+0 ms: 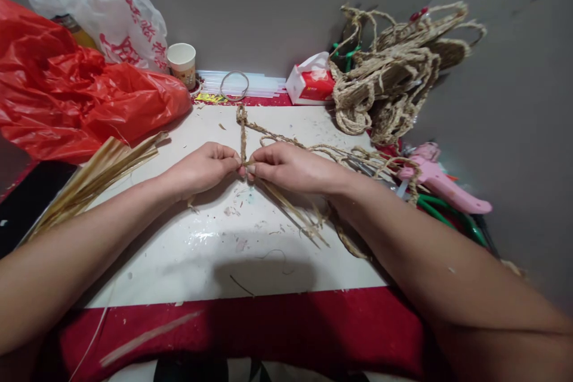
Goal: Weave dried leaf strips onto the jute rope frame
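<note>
A braided straw cord [243, 137] runs from the far middle of the white board toward me, its near end between my fingertips. My left hand [209, 166] pinches that end from the left. Close against it, my right hand [286, 167] is closed on the cord's strands from the other side. Loose straw strands [295, 215] trail out beneath my right hand toward the lower right. More finished braid [286, 138] stretches rightward behind that hand. Just where the strands cross is hidden by my fingers.
Flat dry straw leaves [96, 173] lie left beside a red plastic bag [89, 95]. At the back stand a paper cup [181, 62], a tissue pack [311, 80] and clear sticks [264, 85]. Bundled braid [394, 71] and a pink glue gun [447, 182] crowd the right.
</note>
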Tool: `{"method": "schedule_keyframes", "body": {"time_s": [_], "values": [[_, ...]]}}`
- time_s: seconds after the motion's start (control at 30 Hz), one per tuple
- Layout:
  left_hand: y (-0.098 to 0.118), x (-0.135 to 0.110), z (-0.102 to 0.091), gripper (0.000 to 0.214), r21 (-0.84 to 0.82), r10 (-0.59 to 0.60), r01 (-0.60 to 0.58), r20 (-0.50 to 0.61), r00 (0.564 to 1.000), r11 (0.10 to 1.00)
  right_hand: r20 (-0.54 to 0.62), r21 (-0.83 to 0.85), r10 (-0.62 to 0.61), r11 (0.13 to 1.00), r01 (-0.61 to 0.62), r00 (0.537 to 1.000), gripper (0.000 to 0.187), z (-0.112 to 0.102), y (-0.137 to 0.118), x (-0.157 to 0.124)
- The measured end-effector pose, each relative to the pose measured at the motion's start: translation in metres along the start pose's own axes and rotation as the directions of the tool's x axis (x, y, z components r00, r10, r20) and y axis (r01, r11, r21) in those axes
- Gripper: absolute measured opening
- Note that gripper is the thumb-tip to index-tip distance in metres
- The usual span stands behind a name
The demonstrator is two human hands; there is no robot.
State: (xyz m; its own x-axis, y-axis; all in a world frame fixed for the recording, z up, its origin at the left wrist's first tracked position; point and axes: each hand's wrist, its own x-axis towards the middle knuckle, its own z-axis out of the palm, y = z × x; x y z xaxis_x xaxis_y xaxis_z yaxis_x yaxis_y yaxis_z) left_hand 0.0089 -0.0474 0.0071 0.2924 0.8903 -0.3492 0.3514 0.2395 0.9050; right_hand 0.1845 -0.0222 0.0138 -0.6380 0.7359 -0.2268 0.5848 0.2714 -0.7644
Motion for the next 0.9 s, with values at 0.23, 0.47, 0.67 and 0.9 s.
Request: {"method": "schedule_keyframes", "body": {"time_s": [0.23,0.47,0.67,0.9], "values": [[-0.006,0.003,0.001,0.022,-0.124,-0.054,0.066,0.094,0.994,0.99,-0.089,-0.411,-0.104,0.91,0.058,0.991,0.023,0.009,-0.007,-0.004],[-0.007,0.001,0.005,0.02,-0.053,-0.027,0.026,-0.015,1.0,0.998,-0.079,-0.467,-0.098,0.883,0.05,0.992,0.025,0.001,-0.009,-0.008],[-0.01,-0.001,0.01,0.017,-0.018,0.035,-0.037,-0.075,0.997,0.999,-0.065,-0.419,-0.092,0.906,0.057,0.994,0.028,0.006,-0.016,-0.012],[-0.008,-0.003,0.015,0.031,-0.178,0.008,-0.019,-0.06,0.998,0.984,-0.087,-0.563,-0.033,0.826,-0.022,0.996,0.031,0.027,-0.02,-0.018]]}}
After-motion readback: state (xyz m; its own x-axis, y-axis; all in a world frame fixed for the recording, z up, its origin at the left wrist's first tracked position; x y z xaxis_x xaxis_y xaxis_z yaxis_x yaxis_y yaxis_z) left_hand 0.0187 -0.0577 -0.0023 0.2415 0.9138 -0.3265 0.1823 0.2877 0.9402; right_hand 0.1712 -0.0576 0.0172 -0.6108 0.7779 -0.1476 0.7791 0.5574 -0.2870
